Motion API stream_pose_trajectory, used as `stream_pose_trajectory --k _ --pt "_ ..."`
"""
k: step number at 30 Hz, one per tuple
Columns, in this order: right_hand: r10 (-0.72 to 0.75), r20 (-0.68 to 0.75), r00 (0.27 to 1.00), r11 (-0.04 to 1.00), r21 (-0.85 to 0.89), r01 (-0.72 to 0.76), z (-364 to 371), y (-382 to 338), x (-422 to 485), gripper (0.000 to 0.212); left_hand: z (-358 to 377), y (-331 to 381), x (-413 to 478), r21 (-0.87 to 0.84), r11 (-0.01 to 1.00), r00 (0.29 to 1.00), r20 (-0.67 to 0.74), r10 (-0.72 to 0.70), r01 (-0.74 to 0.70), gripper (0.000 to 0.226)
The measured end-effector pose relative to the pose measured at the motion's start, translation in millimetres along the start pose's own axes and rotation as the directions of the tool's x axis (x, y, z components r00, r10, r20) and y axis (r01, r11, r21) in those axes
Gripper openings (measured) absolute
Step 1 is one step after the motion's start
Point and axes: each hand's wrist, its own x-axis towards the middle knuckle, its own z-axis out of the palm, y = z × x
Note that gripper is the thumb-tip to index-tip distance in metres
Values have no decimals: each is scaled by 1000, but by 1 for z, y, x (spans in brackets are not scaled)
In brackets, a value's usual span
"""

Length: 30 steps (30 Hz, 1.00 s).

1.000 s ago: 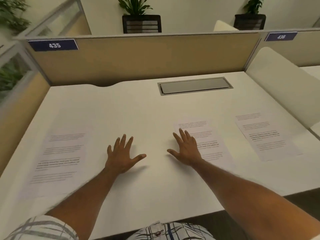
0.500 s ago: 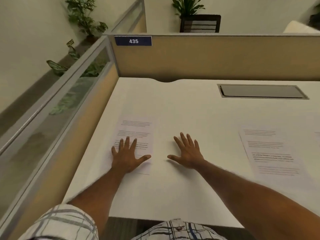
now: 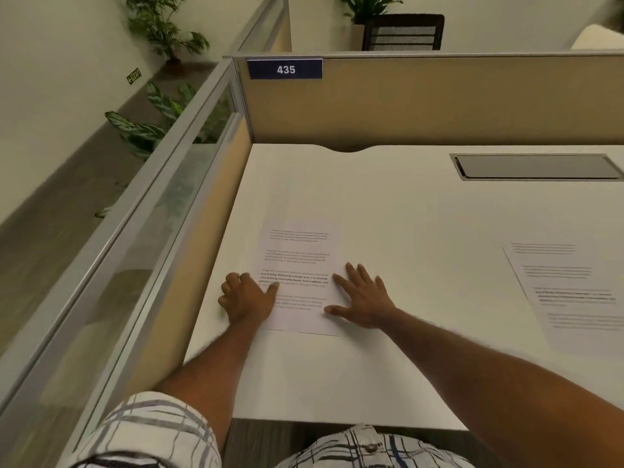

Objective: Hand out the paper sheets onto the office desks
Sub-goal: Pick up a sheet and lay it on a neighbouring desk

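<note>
Both our hands now frame the left sheet (image 3: 299,275): left hand (image 3: 246,300) curled at its edge, thumb on it, right hand (image 3: 363,298) flat, open. Likely gathering or straightening it.

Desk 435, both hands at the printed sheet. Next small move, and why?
Probably pinch the sheet's left edge with the left hand and lift it. That hand's fingers are curled at the edge with the thumb on the page, while the right hand lies flat and spread along the right edge, steadying it. The sheet still lies flat on the desk; whether the grip has closed can't be told.
</note>
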Motion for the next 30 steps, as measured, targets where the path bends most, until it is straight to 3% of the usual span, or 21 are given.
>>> stream_pose_trajectory --k 2,8,14,23,26,30 --pt "9 8 1000 1000 1 -9 1 -3 -1 108 -1 -2 4 -23 999 1000 8 -22 22 70" --pt "29 22 999 999 -15 -28 0 -7 0 96 -6 -2 7 -212 973 996 0 -92 89 51" --pt "34 33 999 999 -17 -33 -3 -8 1 96 -16 -5 2 -388 921 999 -49 11 -29 30" --pt "48 40 998 998 34 -50 -5 -11 -2 105 -21 -11 -6 -423 903 996 -75 46 -74 24" --pt "71 -6 997 988 135 -69 -7 -11 -5 107 -21 -12 -9 -511 854 994 -87 58 -95 26" --pt "190 -145 971 869 486 -97 -14 -3 -12 105 -18 -14 -4 -667 741 997 -43 63 -76 24"
